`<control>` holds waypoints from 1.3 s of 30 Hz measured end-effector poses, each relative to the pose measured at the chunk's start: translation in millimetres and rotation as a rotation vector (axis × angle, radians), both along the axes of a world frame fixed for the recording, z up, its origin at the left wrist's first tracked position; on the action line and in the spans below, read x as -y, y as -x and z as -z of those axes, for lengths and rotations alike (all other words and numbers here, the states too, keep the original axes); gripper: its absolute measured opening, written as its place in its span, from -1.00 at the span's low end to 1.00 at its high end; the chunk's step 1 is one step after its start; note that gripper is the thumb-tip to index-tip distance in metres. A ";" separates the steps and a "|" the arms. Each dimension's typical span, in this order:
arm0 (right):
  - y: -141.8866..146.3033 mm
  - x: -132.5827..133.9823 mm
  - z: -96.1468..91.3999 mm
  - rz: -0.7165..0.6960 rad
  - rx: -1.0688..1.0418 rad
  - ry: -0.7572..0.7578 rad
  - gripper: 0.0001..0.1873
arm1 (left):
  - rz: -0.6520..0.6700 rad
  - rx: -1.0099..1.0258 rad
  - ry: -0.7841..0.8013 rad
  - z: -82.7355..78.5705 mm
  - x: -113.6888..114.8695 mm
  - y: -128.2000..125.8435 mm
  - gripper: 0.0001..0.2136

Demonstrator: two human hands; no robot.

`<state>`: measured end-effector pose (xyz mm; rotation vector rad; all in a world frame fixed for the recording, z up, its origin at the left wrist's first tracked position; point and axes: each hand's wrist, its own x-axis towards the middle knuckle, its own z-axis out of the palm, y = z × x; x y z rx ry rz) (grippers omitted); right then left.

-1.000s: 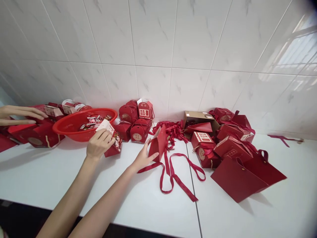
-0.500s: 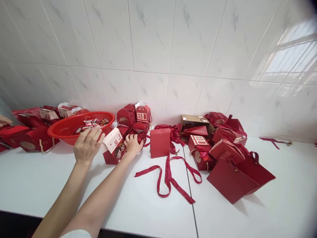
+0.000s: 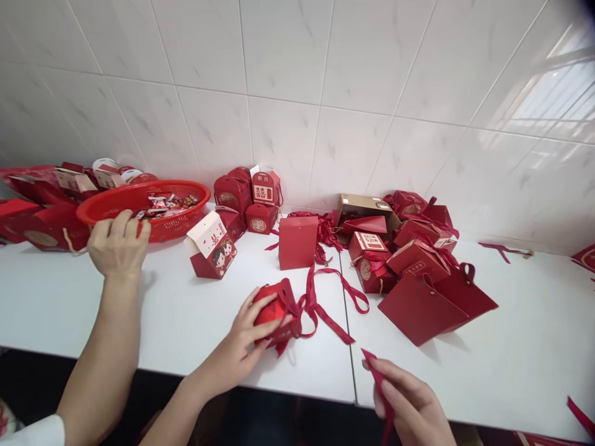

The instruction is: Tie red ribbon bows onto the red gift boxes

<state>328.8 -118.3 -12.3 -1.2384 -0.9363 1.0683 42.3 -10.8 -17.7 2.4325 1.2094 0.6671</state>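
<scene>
My left hand (image 3: 118, 244) hovers with its back up and fingers curled, right at the front rim of the red basket (image 3: 95, 209). What it holds, if anything, is hidden. My right hand (image 3: 246, 337) is closed around a small rounded red gift box (image 3: 272, 310) near the table's front edge. A dark red ribbon (image 3: 325, 310) trails from the box to the right. A house-shaped red and white box (image 3: 211, 244) stands between my hands. Another hand (image 3: 409, 402) at the bottom right, apparently another person's, pinches a strip of red ribbon.
The basket holds wrapped candies (image 3: 170, 201). A plain red bag (image 3: 297, 241) stands mid-table, and stacked red boxes (image 3: 248, 192) line the wall. A heap of red boxes and flat bags (image 3: 418, 260) lies on the right, and more red boxes (image 3: 37, 217) on the far left. The white table (image 3: 534, 347) ends near me.
My right hand has pulled a small red box from the stack by the wall to the table's front edge. My left hand moved left along the basket. A third hand with ribbon came in.
</scene>
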 end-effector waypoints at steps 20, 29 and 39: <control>57.1 -109.5 -7.9 -0.233 0.254 -0.103 -0.72 | -0.125 0.164 -0.002 -12.5 -16.8 -41.5 -0.76; 64.2 -113.3 -22.3 -0.268 0.559 -0.162 -0.84 | -0.130 0.290 0.022 -16.3 -20.5 -48.3 -0.89; 73.7 -115.9 -23.6 -0.332 0.618 -0.335 -0.83 | -0.139 0.768 0.109 -18.4 -16.1 -46.8 -0.83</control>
